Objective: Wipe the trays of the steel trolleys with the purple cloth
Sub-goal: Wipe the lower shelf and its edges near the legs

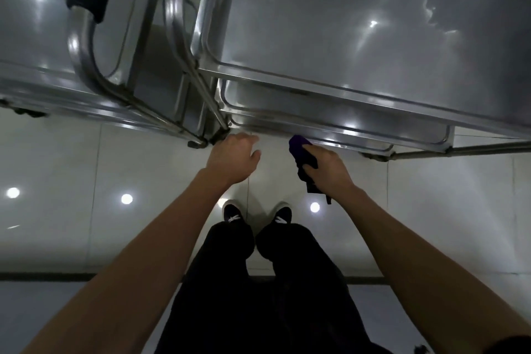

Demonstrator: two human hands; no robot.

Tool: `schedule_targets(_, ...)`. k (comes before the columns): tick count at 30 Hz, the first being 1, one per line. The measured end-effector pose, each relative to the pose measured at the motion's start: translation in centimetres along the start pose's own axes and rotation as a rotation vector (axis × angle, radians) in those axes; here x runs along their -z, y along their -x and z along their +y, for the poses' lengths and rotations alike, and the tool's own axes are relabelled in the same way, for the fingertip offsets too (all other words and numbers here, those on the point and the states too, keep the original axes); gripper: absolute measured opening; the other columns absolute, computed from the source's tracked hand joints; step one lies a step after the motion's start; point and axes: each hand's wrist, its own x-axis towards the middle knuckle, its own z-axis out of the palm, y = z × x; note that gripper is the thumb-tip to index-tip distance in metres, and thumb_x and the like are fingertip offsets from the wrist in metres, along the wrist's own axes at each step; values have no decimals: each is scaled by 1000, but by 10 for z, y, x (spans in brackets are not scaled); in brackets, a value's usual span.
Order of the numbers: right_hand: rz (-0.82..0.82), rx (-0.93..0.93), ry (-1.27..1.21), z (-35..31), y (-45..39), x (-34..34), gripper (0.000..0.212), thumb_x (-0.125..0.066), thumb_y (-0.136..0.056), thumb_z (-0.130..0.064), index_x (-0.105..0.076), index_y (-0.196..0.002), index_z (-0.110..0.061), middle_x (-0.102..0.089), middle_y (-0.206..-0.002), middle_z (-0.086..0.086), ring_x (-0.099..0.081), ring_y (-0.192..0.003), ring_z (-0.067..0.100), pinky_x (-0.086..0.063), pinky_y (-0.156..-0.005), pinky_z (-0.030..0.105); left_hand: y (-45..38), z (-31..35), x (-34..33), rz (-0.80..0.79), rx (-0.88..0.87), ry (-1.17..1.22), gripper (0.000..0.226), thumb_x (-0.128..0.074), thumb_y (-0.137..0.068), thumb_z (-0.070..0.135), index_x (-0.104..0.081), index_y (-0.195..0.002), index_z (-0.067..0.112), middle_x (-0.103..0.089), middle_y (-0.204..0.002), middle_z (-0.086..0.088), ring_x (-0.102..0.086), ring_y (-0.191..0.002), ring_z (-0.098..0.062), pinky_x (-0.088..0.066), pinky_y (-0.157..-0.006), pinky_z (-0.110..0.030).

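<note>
Right now my right hand point(327, 165) grips the purple cloth point(300, 149), bunched, its tip touching the near rim of the right trolley's lower tray point(330, 131); that rim runs left-right just beyond my fingers. Left hand point(234, 156) hangs loosely curled, holding nothing, near the corner post. Top tray point(359, 23) shadows the lower tray's far part.

Both forearms bare, no sleeves down to the wrists; a dark cuff or sleeve edge point(514, 343) shows just at the right arm, near the frame's bottom corner. No rings or watch visible on the left hand point(234, 156) or right hand point(327, 165). Black trousers point(258, 282), loose fit. Black shoes point(257, 214) w/ white laces & pale soles.
</note>
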Motion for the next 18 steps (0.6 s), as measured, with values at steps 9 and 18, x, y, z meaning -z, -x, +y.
schedule_targets(9, 178, 10, -114, 46, -139, -51, 56, -60, -98, -17, -40, -150, -15, -46, -150, 11, -47, -133, 25, -36, -112, 29, -126, -38, -61, 56, -26, -99, 49, -51, -97, 35, -46, -145, 26, -50, -147, -6, -48, -132, -31, -44, -105, -49)
schedule_targets(18, 330, 159, 192, 89, -257, -101, 48, -28, -109, -25, -26, -156, -18, -13, -165, 8, -9, -153, 24, -10, -124, 42, -223, -80, -133, 319, -64, -198, 39, -48, -99, 37, -57, -137, 33, -48, -144, 1, -37, -138, -23, -32, -109, -55)
